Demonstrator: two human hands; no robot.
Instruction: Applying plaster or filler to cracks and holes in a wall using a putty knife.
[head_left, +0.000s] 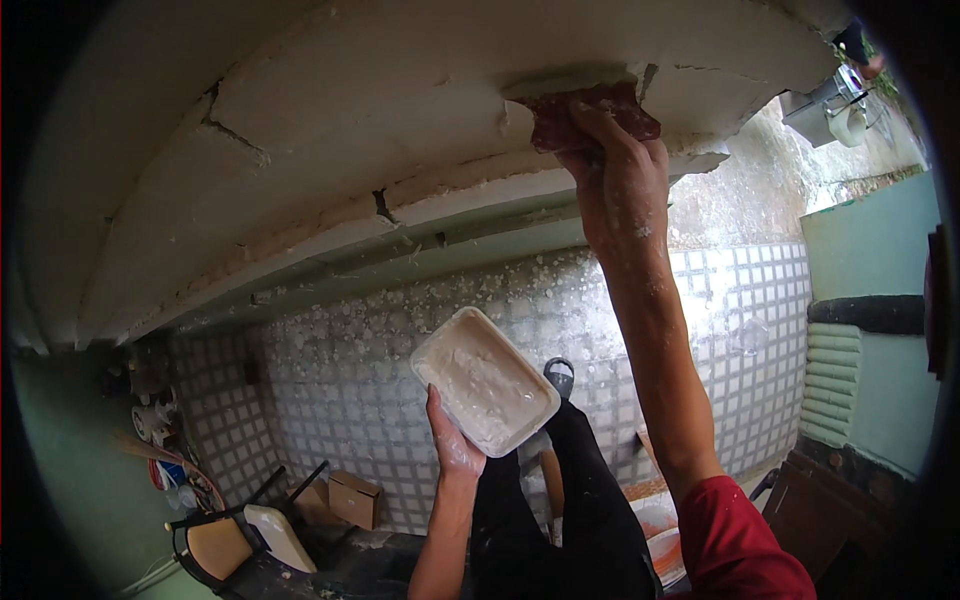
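Observation:
My right hand [620, 160] is raised, closed on a reddish-brown flat piece [560, 115], perhaps a spreader, pressed against the cracked white overhead surface [330, 110], just above a ledge with chipped edges. Its forearm, in a red sleeve, reaches up from the lower right. My left hand [455, 440] grips the lower left side of a white rectangular tub [485, 380] holding pale, wet paste. The tub is held low, over my legs and the tiled floor. White flecks show on my skin.
Below is a checked tile floor [330, 400] spattered white. Chairs [220, 545] and cardboard boxes [350, 500] stand at lower left, beside clutter. A pale green wall with a ribbed panel [830, 375] is at right, a brown wooden piece [830, 510] below it. A bright opening shows at upper right.

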